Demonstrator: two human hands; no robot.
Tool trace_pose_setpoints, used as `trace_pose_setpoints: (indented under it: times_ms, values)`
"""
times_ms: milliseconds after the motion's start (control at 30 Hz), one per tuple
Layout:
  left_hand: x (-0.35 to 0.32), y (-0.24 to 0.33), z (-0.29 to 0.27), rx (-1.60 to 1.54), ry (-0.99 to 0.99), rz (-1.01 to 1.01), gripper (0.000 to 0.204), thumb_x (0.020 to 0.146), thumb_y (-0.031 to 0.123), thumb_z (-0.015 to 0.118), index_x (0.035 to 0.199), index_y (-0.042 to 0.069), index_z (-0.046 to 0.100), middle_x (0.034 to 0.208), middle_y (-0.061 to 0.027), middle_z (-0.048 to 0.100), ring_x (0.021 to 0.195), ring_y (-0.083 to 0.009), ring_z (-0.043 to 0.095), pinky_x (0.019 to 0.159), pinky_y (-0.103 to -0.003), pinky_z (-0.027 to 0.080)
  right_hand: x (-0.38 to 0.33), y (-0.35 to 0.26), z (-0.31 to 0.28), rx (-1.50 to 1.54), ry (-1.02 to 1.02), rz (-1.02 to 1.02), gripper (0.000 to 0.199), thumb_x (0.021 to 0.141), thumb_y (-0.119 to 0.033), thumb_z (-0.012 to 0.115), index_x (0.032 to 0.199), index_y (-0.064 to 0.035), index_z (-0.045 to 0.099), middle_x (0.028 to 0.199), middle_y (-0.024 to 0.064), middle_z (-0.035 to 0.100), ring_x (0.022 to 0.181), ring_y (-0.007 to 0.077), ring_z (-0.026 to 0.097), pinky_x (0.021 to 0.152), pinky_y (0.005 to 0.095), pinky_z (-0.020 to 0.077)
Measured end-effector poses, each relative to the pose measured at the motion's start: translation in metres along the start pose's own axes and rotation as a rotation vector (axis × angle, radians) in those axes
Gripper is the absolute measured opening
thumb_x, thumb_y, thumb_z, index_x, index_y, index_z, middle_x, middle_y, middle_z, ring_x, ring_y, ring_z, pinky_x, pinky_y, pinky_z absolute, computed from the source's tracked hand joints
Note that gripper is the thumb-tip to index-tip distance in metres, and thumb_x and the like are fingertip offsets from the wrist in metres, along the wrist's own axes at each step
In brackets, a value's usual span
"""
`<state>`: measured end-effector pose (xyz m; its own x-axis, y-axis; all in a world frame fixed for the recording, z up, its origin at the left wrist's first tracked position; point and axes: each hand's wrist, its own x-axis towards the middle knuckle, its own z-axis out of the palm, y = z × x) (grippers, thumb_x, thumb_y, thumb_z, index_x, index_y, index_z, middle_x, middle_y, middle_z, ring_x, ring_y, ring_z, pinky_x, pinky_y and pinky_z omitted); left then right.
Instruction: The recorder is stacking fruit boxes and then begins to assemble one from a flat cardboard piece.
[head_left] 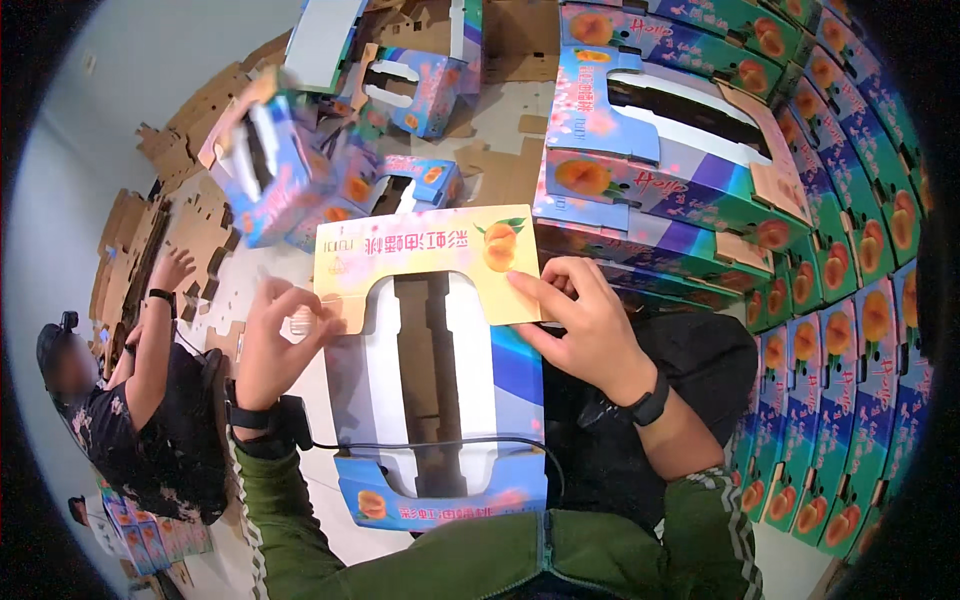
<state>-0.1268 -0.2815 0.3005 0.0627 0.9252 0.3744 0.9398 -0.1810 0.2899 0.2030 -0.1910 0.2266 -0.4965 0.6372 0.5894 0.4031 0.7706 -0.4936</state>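
Note:
In front of me stands a printed cardboard fruit box (pixel 518 390) with a large cut-out in its top, through which its brown inside shows. A yellow-pink end flap (pixel 400 258) with a peach picture lies along its far side, and a blue end flap (pixel 460 508) is on the near side. My left hand (pixel 275 345) is closed in a pinch at the left corner of the yellow flap. At the right corner my right hand (pixel 595 325) grips the same flap between thumb and fingers. A black cable (pixel 430 443) runs across the box.
Stacked fruit boxes (pixel 690 190) rise at the right, before a wall of more boxes (pixel 840 380). Several loose boxes (pixel 420 90) lie ahead, one of them blurred (pixel 265 165). Flat brown cardboard (pixel 215 130) leans at the far left. A co-worker (pixel 150 420) sits at the left.

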Motion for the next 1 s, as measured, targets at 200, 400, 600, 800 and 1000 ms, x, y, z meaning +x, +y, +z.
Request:
trace_pose_setpoints:
  times_ms: [200,400,600,800,1000]
  values:
    - [0.019,0.008,-0.005,-0.063,-0.117,-0.188,0.02,0.079,0.01,0.077,0.082,0.001,0.059,0.081,-0.006,0.06,0.069,-0.0143,0.057,0.061,-0.026,0.046,0.001,-0.014,0.005,0.163,0.057,0.236,0.046,0.071,-0.008,0.074,0.115,-0.0058,0.062,0.099,0.0136,0.058,0.085,0.0319,0.063,0.075,0.0373,0.0532]
    - [0.02,-0.013,-0.008,-0.641,-0.153,-0.392,0.025,0.085,0.003,0.072,0.103,-0.003,0.055,0.09,-0.0054,0.062,0.074,-0.0106,0.066,0.065,-0.021,0.054,0.003,-0.014,0.0,0.31,0.075,0.348,0.045,0.074,-0.005,0.072,0.118,-0.0033,0.06,0.101,0.0158,0.06,0.086,0.0335,0.064,0.075,0.0382,0.0533]
    - [0.013,-0.018,0.003,-0.597,-0.161,-0.439,0.023,0.085,0.001,0.072,0.102,-0.003,0.057,0.085,-0.0035,0.062,0.076,-0.0096,0.065,0.064,-0.021,0.053,-0.006,-0.005,0.003,0.283,0.0,0.301,0.05,0.077,-0.007,0.073,0.125,-0.0031,0.058,0.104,0.0167,0.061,0.091,0.0346,0.063,0.079,0.0387,0.0519]
    - [0.008,-0.025,0.012,-0.587,-0.121,-0.375,0.024,0.085,0.002,0.072,0.103,-0.002,0.058,0.087,-0.0028,0.062,0.084,-0.0089,0.064,0.064,-0.021,0.053,-0.006,-0.003,0.004,0.29,-0.013,0.249,0.049,0.078,-0.005,0.072,0.125,-0.0033,0.058,0.104,0.0171,0.06,0.093,0.0369,0.061,0.081,0.0391,0.0511]
    - [0.0,-0.036,0.023,-0.694,-0.14,-0.602,0.046,0.09,0.022,0.07,0.126,0.001,0.05,0.112,-0.0061,0.06,0.1,-0.0111,0.06,0.078,-0.028,0.053,-0.01,0.017,0.017,0.514,-0.028,0.394,0.051,0.072,-0.006,0.08,0.12,-0.0057,0.065,0.096,0.0091,0.061,0.08,0.0166,0.064,0.071,0.0288,0.0548]
